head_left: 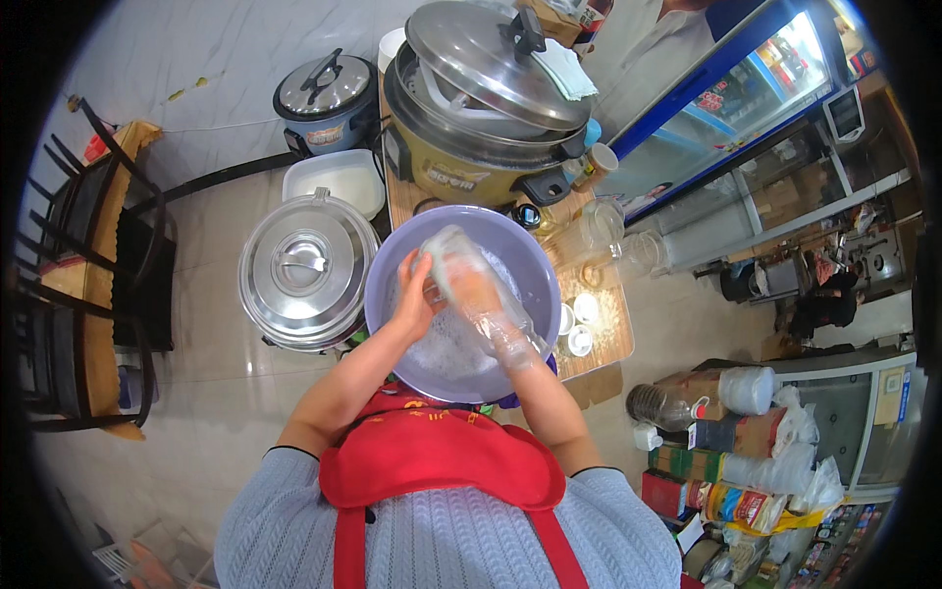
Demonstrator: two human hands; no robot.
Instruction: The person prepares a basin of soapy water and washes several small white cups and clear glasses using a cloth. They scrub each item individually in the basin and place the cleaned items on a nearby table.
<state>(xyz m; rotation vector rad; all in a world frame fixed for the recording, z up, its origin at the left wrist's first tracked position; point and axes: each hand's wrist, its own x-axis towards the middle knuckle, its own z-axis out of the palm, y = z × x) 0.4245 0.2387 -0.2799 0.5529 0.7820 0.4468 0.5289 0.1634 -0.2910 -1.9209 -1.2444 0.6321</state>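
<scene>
Over a lavender plastic basin (pixel 375 291) of sudsy water, a clear container (pixel 508 335), seemingly a jug or jar, lies tilted. My left hand (pixel 418 298) grips its far end from the left side. My right hand (pixel 471 283) is inside it, with the container's mouth around my wrist. Motion blur and the clear wall hide how the right fingers are set. Something whitish, foam or a cloth, shows at the container's far end near those fingers. White foam (pixel 449 350) floats on the water in the basin.
Left of the basin stands a lidded stainless-steel pot (pixel 302 269). Beyond it is a large rice cooker (pixel 456 166) with its lid tilted. On the wooden table (pixel 614 324) to the right are clear jugs (pixel 600 224) and small white lids (pixel 585 308). A smaller rice cooker (pixel 324 103) stands by the wall.
</scene>
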